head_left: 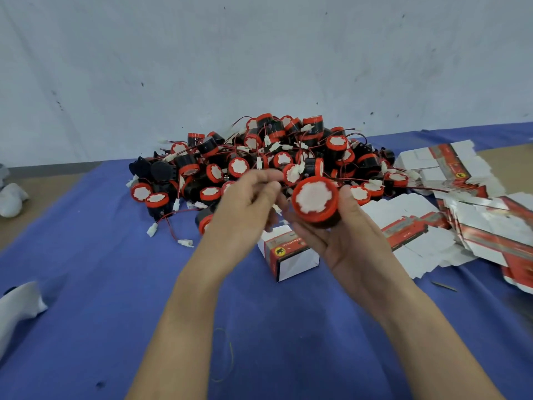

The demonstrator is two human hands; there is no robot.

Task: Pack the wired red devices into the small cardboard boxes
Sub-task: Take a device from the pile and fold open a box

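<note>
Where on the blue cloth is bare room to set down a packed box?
Bare: blue cloth left of the left hand, between device pile and white rag; also on the near side of the small box. Crowded: pile behind, flat cartons right.

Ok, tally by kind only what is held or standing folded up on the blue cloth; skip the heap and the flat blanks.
Held red-capped round black wired device: 1
Standing small red-and-white cardboard box: 1
Total: 2

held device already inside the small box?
No, the right hand grips the red device in the air, outside the small box; the left hand pinches its wire.
</note>
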